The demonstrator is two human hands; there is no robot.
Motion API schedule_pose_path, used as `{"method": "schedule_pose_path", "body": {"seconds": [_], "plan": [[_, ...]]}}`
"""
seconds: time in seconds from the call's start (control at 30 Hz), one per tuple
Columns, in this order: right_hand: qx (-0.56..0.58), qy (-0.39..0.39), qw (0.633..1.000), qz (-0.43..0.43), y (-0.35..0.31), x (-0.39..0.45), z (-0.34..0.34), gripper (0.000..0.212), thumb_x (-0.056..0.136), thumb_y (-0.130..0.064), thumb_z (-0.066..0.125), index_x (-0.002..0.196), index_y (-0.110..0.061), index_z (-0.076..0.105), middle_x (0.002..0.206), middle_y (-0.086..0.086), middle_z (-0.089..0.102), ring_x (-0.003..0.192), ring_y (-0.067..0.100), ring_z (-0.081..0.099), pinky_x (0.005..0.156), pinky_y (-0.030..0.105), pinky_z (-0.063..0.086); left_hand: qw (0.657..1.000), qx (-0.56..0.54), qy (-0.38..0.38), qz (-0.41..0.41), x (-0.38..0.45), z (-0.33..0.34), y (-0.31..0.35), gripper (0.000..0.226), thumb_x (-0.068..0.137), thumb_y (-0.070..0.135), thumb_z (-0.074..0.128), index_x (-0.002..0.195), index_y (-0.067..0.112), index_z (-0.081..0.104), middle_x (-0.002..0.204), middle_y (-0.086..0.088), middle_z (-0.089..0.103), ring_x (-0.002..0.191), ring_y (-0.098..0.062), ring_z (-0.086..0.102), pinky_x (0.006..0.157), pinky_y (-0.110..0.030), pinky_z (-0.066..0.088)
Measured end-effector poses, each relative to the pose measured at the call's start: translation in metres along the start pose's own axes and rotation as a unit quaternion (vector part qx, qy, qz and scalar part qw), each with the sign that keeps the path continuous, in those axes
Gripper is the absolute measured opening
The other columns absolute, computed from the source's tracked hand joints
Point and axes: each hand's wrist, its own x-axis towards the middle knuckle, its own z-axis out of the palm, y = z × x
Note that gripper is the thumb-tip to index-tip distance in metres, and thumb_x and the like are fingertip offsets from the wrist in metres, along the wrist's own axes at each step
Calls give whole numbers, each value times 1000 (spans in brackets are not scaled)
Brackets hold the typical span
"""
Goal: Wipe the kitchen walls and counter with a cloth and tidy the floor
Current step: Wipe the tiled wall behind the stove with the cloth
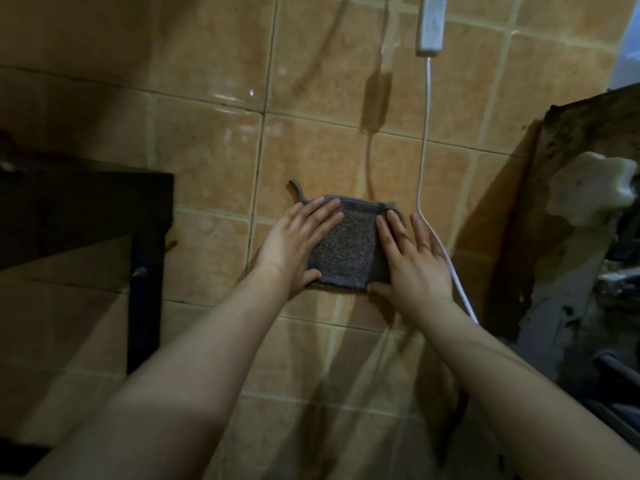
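A small grey terry cloth (349,247) with a hanging loop at its top left corner lies flat against the orange tiled wall (207,133). My left hand (298,240) presses on the cloth's left edge, fingers spread, thumb under its lower corner. My right hand (408,258) presses flat on its right edge, with the outer fingers on the tile beside a white cable.
A white power strip (431,24) hangs at the top, and its cable (424,140) runs down past my right hand. A dark cabinet (83,216) juts out at the left. At the right is a worn, stained panel edge (568,202) with a white lump (588,188).
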Motion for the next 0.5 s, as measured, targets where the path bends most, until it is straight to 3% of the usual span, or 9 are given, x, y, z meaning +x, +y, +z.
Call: {"method": "schedule_pose_path", "body": {"seconds": [0.13, 0.27, 0.5], "plan": [[8, 33, 999, -37, -34, 8, 5, 104, 73, -57, 65, 151, -26, 4, 159, -6, 3, 147, 25, 3, 115, 41, 11, 999, 6, -25, -19, -22, 22, -24, 101, 86, 69, 31, 128, 10, -40, 137, -5, -43, 142, -24, -23, 116, -37, -6], [2, 14, 998, -61, -66, 15, 12, 107, 76, -54, 65, 150, -27, -7, 159, -7, -7, 147, 23, -4, 116, 43, 4, 998, 24, -46, -43, -42, 43, -43, 102, 86, 70, 28, 128, 9, -41, 134, -8, -45, 141, -25, -24, 116, -38, -6], [16, 16, 996, -82, -92, 15, 23, 106, 76, -53, 64, 149, -29, -8, 158, -9, -7, 146, 22, -6, 116, 42, 2, 995, 16, -62, -75, -64, 68, -49, 105, 85, 71, 24, 119, 4, -50, 127, -13, -52, 140, -27, -26, 116, -39, -8]]}}
